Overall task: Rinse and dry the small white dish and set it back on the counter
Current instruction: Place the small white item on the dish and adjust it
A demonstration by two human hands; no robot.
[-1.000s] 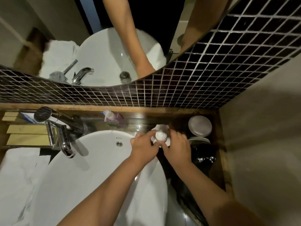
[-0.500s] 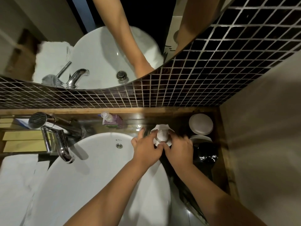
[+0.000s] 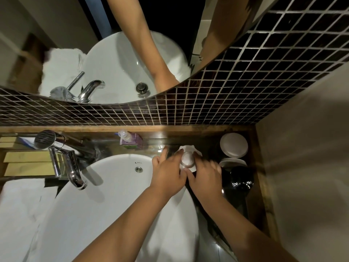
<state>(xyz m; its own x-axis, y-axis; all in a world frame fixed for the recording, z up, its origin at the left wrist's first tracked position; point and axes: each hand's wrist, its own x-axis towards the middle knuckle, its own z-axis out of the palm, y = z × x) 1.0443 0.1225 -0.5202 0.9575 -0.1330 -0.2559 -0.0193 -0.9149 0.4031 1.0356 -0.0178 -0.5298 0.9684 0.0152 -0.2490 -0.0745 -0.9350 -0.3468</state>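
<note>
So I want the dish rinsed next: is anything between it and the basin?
Nothing visible blocks it. The small white dish sits on the counter just right of the basin, with the left hand and right hand around the small round object on it.

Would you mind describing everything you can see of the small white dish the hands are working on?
The small white dish looks like glossy ceramic with a scalloped, shell-like rim. It sits on the dark counter just right of the sink basin, below the tiled wall. A small round pale object rests in its middle, hiding much of it. The left hand and right hand close in from below, fingertips at its near edge; the right hand is motion-blurred, so the exact contact is unclear.
</note>
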